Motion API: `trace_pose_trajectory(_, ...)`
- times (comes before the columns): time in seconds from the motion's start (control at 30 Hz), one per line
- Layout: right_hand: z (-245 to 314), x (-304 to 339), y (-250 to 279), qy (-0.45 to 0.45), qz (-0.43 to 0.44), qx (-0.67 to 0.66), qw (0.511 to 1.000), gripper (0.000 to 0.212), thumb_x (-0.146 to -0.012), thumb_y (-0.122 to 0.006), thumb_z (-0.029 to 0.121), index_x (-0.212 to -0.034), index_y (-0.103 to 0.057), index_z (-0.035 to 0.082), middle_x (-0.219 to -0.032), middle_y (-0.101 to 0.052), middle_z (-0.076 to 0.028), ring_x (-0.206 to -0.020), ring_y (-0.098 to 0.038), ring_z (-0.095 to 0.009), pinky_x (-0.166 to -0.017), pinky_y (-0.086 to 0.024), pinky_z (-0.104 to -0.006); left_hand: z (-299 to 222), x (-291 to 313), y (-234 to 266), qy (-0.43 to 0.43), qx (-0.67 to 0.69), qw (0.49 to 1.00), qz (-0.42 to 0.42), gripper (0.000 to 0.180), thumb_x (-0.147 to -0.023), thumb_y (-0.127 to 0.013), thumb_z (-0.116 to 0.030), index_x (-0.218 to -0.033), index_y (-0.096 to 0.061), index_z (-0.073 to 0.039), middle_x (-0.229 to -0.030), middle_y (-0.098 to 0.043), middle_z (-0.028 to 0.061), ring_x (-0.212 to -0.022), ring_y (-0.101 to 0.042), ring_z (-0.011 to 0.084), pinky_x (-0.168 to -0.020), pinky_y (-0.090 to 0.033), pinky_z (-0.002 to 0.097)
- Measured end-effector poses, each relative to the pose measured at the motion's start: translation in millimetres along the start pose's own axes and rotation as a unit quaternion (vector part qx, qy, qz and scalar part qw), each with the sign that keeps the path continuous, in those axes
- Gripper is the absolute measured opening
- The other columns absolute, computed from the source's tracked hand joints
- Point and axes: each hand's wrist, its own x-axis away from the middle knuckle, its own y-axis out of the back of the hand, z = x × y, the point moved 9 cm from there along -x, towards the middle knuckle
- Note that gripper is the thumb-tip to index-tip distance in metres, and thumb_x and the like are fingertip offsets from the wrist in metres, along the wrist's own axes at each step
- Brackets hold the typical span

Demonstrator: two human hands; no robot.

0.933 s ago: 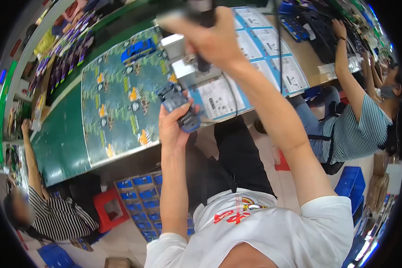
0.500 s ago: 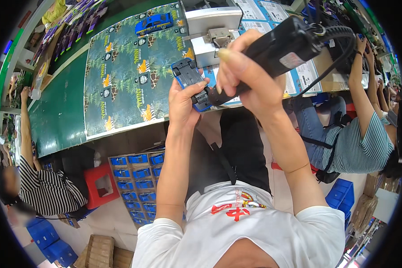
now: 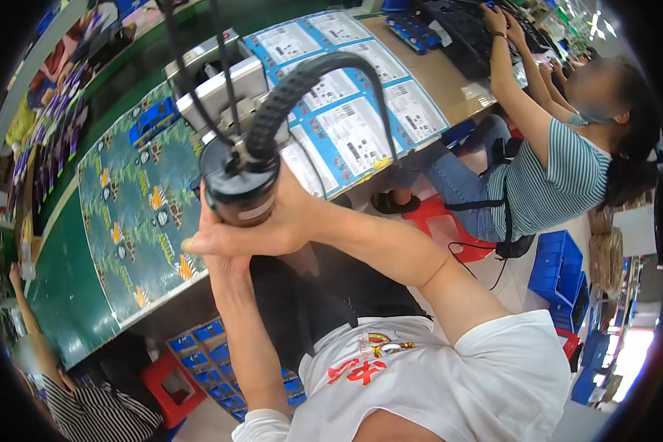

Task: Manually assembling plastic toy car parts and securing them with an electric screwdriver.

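Note:
My right hand (image 3: 283,217) is closed around a black electric screwdriver (image 3: 239,180), seen from its cable end, so its tip is hidden. A thick ribbed black cable (image 3: 272,110) loops from it toward the right. Beneath it, my left hand (image 3: 228,267) is mostly covered by my right hand and the screwdriver. A sliver of blue beside the screwdriver belongs to the toy car (image 3: 194,186) in my left hand; the rest is out of sight. Another blue toy car (image 3: 153,122) rests on the animal-print sheet (image 3: 125,221) on the table.
A white boxy device (image 3: 228,88) stands behind my hands. Printed blue-and-white sheets (image 3: 353,132) cover the table to its right. Seated co-workers are at left and right. Trays of blue toy cars (image 3: 206,353) sit below the table; blue bins (image 3: 556,269) stand at lower right.
The view has swung to the right. The screwdriver has gone from tilted to nearly end-on above my left hand, and my right hand now covers most of the toy car.

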Motion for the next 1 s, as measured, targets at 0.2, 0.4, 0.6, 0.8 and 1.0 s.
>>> trace_pose_trajectory(0.2, -4.7, 2.8, 7.6, -0.015, 0.005, 0.022, 1.0, 0.03, -0.074, -0.087, 0.012, -0.085, -0.06, 0.004, -0.073, -0.057, 0.0, -0.066, -0.053, -0.008, -0.06, -0.04, -0.0238, 5.3, 0.3, -0.2, 0.012, 0.044, 0.999, -0.009, 0.048, -0.108, -0.04, -0.038, -0.146, -0.044, -0.009, -0.144, -0.051, 0.0111, -0.132, -0.05, 0.0281, -0.112, -0.043, 0.0441)
trace_pose_trajectory(0.4, -4.3, 7.1, 15.0, -0.025, -0.026, 0.022, 0.999, 0.026, -0.073, -0.086, 0.008, -0.081, -0.062, 0.003, -0.07, -0.057, 0.0, -0.063, -0.053, -0.007, -0.058, -0.039, -0.0234, -3.4, 5.1, -21.6, 0.008, -0.037, 0.999, 0.011, 0.047, -0.107, -0.044, -0.034, -0.148, -0.043, -0.012, -0.142, -0.053, 0.0116, -0.131, -0.052, 0.028, -0.111, -0.044, 0.0435)
trace_pose_trajectory(0.6, -3.2, 9.5, 19.8, -0.105, -0.027, -0.036, 0.993, 0.015, -0.081, -0.076, 0.005, -0.087, -0.063, 0.004, -0.067, -0.057, 0.0, -0.058, -0.053, -0.006, -0.053, -0.041, -0.0221, -13.2, 1.8, -55.3, -0.052, -0.029, 0.996, 0.065, 0.052, -0.097, -0.045, -0.017, -0.148, -0.044, -0.004, -0.147, -0.049, 0.0139, -0.132, -0.052, 0.0282, -0.111, -0.042, 0.0418)
trace_pose_trajectory(0.8, 59.2, -7.4, 76.2, 0.044, -0.029, 0.056, 0.997, 0.014, -0.091, -0.063, 0.01, -0.086, -0.053, 0.002, -0.065, -0.057, -0.008, -0.046, -0.053, -0.015, -0.049, -0.047, -0.0295, 1.8, 2.8, 8.9, 0.023, -0.017, 0.996, -0.085, 0.044, -0.083, -0.065, 0.003, -0.125, -0.052, 0.0, -0.109, -0.066, 0.0132, -0.086, -0.069, 0.0263, -0.075, -0.061, 0.0416)
trace_pose_trajectory(1.0, 45.3, -31.0, 188.1, 0.12, -0.277, 0.227, 0.926, 0.025, -0.083, -0.081, 0.016, -0.069, -0.065, 0.003, -0.059, -0.06, 0.001, -0.048, -0.052, -0.006, -0.046, -0.041, -0.0254, 6.4, 1.6, 12.9, 0.048, 0.072, 0.996, -0.034, 0.031, -0.1, -0.057, -0.022, -0.122, -0.056, 0.0, -0.11, -0.066, 0.0135, -0.095, -0.065, 0.0231, -0.077, -0.058, 0.0392)
